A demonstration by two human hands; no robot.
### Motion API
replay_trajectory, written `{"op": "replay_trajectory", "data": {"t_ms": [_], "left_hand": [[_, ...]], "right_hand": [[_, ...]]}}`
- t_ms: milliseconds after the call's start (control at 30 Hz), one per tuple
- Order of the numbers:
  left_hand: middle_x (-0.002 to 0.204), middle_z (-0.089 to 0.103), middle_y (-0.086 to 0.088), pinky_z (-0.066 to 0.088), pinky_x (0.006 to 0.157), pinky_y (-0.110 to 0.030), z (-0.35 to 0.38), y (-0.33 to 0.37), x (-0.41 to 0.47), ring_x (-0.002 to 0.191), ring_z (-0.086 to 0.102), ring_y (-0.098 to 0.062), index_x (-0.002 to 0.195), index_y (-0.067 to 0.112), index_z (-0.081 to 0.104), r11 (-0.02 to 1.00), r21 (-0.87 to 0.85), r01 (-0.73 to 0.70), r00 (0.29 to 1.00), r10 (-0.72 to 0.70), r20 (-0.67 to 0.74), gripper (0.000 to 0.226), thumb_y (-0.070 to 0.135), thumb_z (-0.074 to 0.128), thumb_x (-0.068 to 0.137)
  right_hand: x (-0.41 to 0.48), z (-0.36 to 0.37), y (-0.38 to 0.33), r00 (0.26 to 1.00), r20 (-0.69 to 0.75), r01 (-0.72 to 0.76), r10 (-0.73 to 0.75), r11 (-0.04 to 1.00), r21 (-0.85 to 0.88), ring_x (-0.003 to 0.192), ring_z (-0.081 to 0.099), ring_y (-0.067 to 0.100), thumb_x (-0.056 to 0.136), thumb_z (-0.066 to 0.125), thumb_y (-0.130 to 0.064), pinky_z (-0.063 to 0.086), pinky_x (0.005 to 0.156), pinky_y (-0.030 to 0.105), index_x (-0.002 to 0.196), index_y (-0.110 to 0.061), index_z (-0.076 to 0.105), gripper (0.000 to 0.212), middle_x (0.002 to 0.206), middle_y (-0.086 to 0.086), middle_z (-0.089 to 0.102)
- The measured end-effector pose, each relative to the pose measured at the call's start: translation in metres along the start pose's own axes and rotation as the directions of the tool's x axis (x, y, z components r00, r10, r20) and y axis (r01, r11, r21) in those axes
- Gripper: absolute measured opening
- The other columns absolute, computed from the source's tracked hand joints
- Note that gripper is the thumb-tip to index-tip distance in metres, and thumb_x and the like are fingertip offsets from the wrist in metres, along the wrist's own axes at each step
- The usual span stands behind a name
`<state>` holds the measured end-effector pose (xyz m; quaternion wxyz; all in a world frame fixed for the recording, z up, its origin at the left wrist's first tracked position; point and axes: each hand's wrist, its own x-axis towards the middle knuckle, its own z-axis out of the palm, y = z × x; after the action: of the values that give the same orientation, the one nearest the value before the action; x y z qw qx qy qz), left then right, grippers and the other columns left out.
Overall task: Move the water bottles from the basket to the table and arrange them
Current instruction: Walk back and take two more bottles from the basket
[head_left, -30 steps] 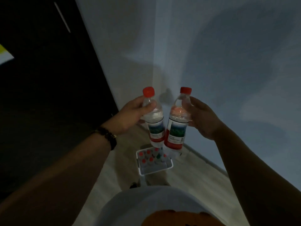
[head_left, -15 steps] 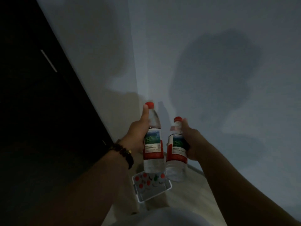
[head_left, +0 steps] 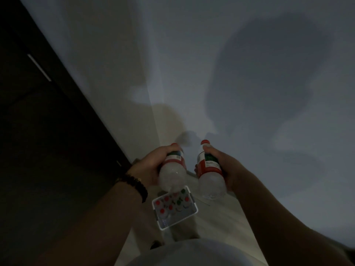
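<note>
Along your left a dark panel [head_left: 42, 141] is running beside the pale wall [head_left: 192, 64]. Your left hand [head_left: 151, 164] is gripping one water bottle [head_left: 172, 170] above the white basket [head_left: 156, 215] sitting on the light floor [head_left: 221, 217]; just right, your right hand [head_left: 229, 167] is gripping a second bottle [head_left: 210, 173].
</note>
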<state>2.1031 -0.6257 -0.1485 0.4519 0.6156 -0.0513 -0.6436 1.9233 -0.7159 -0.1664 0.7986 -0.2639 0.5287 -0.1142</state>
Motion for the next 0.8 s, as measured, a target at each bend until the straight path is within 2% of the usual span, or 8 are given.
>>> {"op": "replay_trajectory", "data": {"t_ms": [67,100,233,367,467,600,700,800], "left_hand": [[0.075,0.064,-0.014,0.059,0.054,-0.033,0.006,-0.003,0.000,0.055,0.063,-0.025,0.121,0.001,0.063,1.000,-0.010,-0.002,1.000,0.001,-0.022,0.036,0.029,0.066,0.098],[0.075,0.065,-0.014,0.059,0.055,-0.034,0.010,-0.003,-0.001,0.056,0.063,-0.025,0.123,0.000,0.061,1.000,-0.010,-0.003,1.000,0.002,-0.026,0.039,0.029,0.066,0.097],[0.072,0.065,-0.014,0.061,0.058,-0.036,0.021,-0.006,-0.003,0.056,0.066,-0.026,0.111,0.002,0.055,1.000,-0.002,-0.010,1.000,0.010,-0.001,0.029,0.022,0.068,0.095],[0.073,0.063,-0.015,0.059,0.054,-0.034,0.032,-0.006,-0.002,0.052,0.064,-0.027,0.111,0.003,0.056,0.999,-0.009,-0.039,0.999,0.039,0.022,0.032,0.025,0.070,0.091],[0.081,0.066,-0.017,0.060,0.065,-0.039,0.035,-0.002,-0.001,0.060,0.065,-0.029,0.111,0.005,0.058,0.997,-0.035,-0.071,0.996,0.073,0.060,0.047,0.040,0.078,0.086],[0.089,0.072,-0.016,0.059,0.074,-0.041,0.034,0.011,-0.005,0.070,0.069,-0.030,0.105,0.008,0.069,0.983,0.107,-0.150,0.984,0.139,0.108,0.067,0.068,0.080,0.075],[0.091,0.076,-0.016,0.061,0.081,-0.043,0.032,0.017,-0.010,0.076,0.072,-0.028,0.109,0.003,0.071,0.926,0.267,-0.268,0.961,0.238,0.139,0.078,0.075,0.071,0.079],[0.095,0.077,-0.018,0.059,0.093,-0.055,0.034,0.017,-0.010,0.080,0.073,-0.030,0.109,0.005,0.072,0.874,0.332,-0.353,0.935,0.317,0.161,0.081,0.080,0.069,0.076]], "right_hand": [[-0.003,-0.005,0.000,1.000,0.005,0.004,-0.004,0.999,0.040,0.076,0.067,0.032,0.089,0.079,-0.037,0.062,0.077,0.050,0.121,-0.006,0.053,0.052,0.091,0.022,0.068],[-0.004,-0.009,-0.001,1.000,0.007,0.002,-0.003,0.998,0.056,0.074,0.067,0.031,0.089,0.077,-0.041,0.062,0.077,0.051,0.120,-0.007,0.053,0.052,0.088,0.021,0.068],[-0.008,-0.020,-0.002,0.999,0.054,-0.002,0.003,1.000,-0.026,0.072,0.068,0.031,0.088,0.070,-0.060,0.062,0.074,0.048,0.115,-0.004,0.057,0.063,0.085,0.019,0.069],[-0.006,-0.017,0.001,0.977,-0.060,0.187,-0.206,0.955,-0.230,0.082,0.075,0.036,0.087,0.066,-0.067,0.062,0.082,0.055,0.121,-0.005,0.059,0.070,0.100,0.021,0.075],[-0.013,-0.009,0.002,0.942,-0.097,0.292,-0.321,0.927,-0.235,0.089,0.077,0.039,0.085,0.066,-0.070,0.061,0.086,0.058,0.110,-0.006,0.066,0.069,0.096,0.021,0.077],[-0.033,-0.004,0.004,0.830,-0.159,0.502,-0.534,0.840,-0.203,0.084,0.078,0.034,0.091,0.061,-0.063,0.064,0.081,0.048,0.104,-0.011,0.071,0.054,0.089,0.015,0.078],[-0.049,-0.002,0.011,0.731,-0.209,0.605,-0.650,0.758,-0.242,0.083,0.078,0.030,0.086,0.059,-0.065,0.064,0.080,0.046,0.106,-0.011,0.071,0.060,0.088,0.011,0.079],[-0.066,-0.003,0.024,0.657,-0.299,0.636,-0.692,0.722,-0.272,0.081,0.078,0.026,0.081,0.060,-0.066,0.063,0.083,0.049,0.104,-0.012,0.069,0.059,0.089,0.010,0.079]]}}
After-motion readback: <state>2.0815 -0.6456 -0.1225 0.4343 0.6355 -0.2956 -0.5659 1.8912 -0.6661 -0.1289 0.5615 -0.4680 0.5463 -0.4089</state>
